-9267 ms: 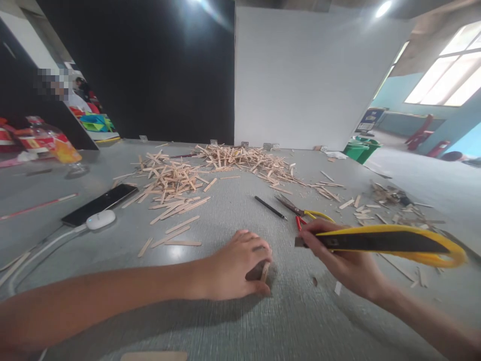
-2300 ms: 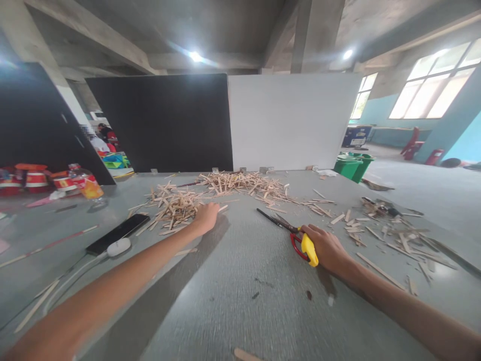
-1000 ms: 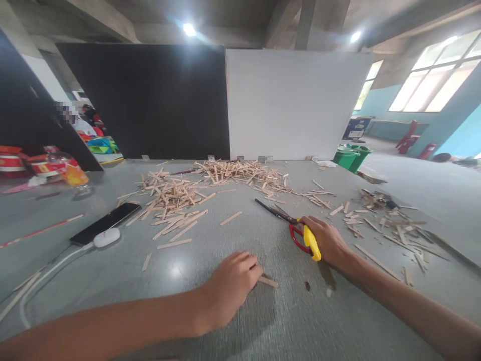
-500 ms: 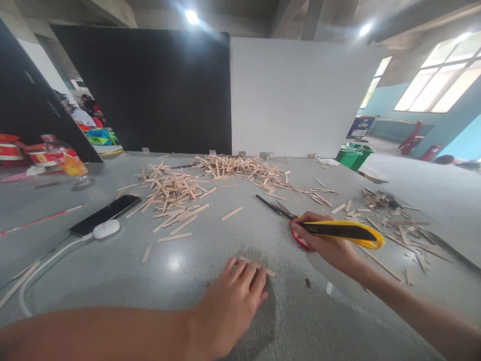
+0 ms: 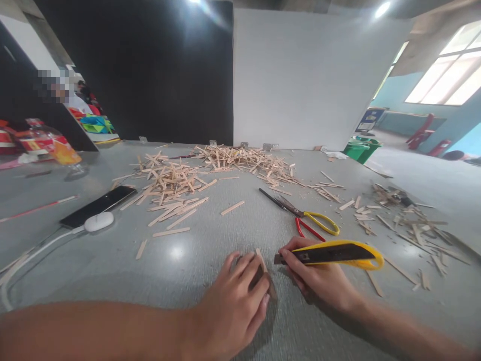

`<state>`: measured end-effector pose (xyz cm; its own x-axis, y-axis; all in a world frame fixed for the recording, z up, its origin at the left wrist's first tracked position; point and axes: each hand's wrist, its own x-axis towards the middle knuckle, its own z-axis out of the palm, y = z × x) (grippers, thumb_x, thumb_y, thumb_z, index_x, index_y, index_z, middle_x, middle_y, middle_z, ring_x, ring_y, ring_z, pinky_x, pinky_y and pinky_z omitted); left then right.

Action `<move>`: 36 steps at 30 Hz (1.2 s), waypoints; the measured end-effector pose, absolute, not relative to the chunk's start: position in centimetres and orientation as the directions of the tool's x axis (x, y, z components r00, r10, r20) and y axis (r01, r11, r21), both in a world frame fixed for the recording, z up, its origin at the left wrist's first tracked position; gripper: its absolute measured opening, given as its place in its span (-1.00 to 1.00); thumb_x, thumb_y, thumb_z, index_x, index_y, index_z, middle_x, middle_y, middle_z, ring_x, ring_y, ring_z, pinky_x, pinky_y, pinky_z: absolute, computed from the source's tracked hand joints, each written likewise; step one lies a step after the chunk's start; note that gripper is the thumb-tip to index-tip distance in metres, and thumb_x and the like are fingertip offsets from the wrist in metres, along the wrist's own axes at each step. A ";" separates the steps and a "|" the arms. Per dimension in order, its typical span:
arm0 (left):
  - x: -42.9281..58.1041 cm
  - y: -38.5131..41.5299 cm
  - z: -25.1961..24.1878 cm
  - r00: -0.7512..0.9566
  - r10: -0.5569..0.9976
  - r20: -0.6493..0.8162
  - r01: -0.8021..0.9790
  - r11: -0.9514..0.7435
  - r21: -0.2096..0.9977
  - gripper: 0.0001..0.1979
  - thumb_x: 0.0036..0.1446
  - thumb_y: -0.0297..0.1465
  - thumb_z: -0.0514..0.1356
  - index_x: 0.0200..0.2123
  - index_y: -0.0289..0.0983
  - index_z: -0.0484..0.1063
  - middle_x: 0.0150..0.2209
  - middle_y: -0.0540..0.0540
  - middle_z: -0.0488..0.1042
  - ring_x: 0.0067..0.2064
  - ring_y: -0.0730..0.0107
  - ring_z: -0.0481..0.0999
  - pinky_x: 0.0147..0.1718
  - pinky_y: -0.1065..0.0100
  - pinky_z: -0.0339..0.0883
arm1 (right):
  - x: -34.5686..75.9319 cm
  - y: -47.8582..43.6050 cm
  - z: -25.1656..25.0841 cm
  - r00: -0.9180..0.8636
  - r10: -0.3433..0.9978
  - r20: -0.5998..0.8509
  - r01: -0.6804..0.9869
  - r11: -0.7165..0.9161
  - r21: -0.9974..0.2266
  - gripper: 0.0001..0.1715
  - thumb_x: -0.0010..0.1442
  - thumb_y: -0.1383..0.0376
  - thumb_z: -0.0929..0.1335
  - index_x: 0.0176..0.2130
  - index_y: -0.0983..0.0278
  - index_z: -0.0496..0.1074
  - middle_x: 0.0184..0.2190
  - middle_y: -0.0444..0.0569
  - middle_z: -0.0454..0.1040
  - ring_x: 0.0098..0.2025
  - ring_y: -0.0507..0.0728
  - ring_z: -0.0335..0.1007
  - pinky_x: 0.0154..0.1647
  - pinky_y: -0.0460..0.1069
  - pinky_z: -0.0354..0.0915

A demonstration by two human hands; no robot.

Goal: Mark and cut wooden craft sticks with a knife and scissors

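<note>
My right hand (image 5: pixel 319 281) grips a yellow and black utility knife (image 5: pixel 334 253), its short blade pointing left just above the table. Close by on the left, my left hand (image 5: pixel 240 296) has its fingers curled over a wooden stick (image 5: pixel 263 263), which stands out past the fingertips at a slant. Beyond the knife lie scissors (image 5: pixel 300 214) with one yellow and one red handle, a dark pen-like rod along their blades. A single loose stick (image 5: pixel 232 207) rests farther up the table.
Wooden sticks are heaped (image 5: pixel 240 163) at the back, with cut scraps (image 5: pixel 417 225) scattered at the right. A phone (image 5: pixel 98 205) and a white cabled puck (image 5: pixel 99 221) lie left, near a bottle (image 5: pixel 56 145). Black and white panels (image 5: pixel 311 80) stand behind.
My right hand has come away from the scissors, leaving them on the table, and moved the knife toward my left hand. The stick under my left fingers has turned from crosswise to nearly lengthwise.
</note>
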<state>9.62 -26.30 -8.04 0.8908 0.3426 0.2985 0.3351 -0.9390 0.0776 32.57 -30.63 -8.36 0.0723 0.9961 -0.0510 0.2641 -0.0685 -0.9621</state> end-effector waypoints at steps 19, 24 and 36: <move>10.7 -21.7 -7.7 0.900 0.377 0.218 0.367 -0.926 0.087 -0.83 0.27 -0.66 0.14 -0.22 -0.32 0.45 -0.19 -0.14 0.45 -0.16 0.14 0.44 -0.10 0.13 0.38 | 33.0 -30.7 -8.0 0.064 0.985 0.162 0.563 0.099 -0.821 -0.65 0.42 0.06 0.33 -0.28 0.20 0.55 -0.66 -0.20 0.35 -0.66 0.01 0.23 -0.63 -0.07 0.18; 10.5 -21.9 -7.6 0.890 0.395 0.227 0.352 -0.912 0.210 -0.79 0.25 -0.70 0.11 -0.20 -0.30 0.40 -0.20 -0.11 0.42 -0.17 0.18 0.44 -0.14 0.20 0.38 | 32.9 -30.7 -7.8 0.059 0.984 0.165 0.581 0.101 -0.808 -0.65 0.42 0.05 0.33 -0.28 0.19 0.54 -0.68 -0.23 0.31 -0.66 0.02 0.23 -0.62 -0.06 0.19; 9.8 -22.5 -7.9 0.881 0.440 0.174 0.382 -0.878 0.287 -0.76 0.22 -0.72 0.06 -0.29 -0.27 0.33 -0.26 -0.07 0.39 -0.26 0.26 0.42 -0.26 0.25 0.37 | 32.9 -30.7 -8.1 0.057 0.988 0.145 0.551 0.090 -0.830 -0.63 0.43 0.01 0.32 -0.25 0.19 0.53 -0.65 -0.21 0.34 -0.65 0.02 0.24 -0.63 -0.08 0.16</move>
<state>9.82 -22.46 -7.93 0.8810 0.4401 0.1738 0.3822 -0.8784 0.2869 32.93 -30.69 -8.15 0.0567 0.9878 0.1451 0.5507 0.0903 -0.8298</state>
